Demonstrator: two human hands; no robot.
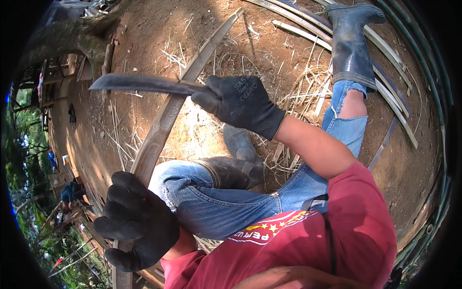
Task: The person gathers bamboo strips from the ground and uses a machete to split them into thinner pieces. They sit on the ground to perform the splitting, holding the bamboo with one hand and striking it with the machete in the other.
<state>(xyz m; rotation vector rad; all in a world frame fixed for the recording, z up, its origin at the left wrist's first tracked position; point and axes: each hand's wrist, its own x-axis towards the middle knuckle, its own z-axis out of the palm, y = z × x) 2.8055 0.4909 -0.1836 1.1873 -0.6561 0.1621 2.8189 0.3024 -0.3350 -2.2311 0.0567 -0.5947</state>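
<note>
My right hand (243,103), in a black glove, is closed around the handle of a machete (137,84). Its dark blade points left and crosses above a long bamboo slat (166,118), though I cannot tell whether the two touch. The slat runs from my lower left up to a tapered far end. My left hand (139,221), also gloved in black, lies over the slat's near part with its fingers curled around it. Below the left hand the slat's near end shows again. The machete's handle is mostly hidden in the right glove.
My legs, in jeans and rubber boots (353,45), are spread around the work. Pale shavings (308,91) litter the dirt ground. Long split strips (390,96) lie at the right, beside green poles (440,96). A tree trunk (67,41) stands far left; another person (71,192) is in the distance.
</note>
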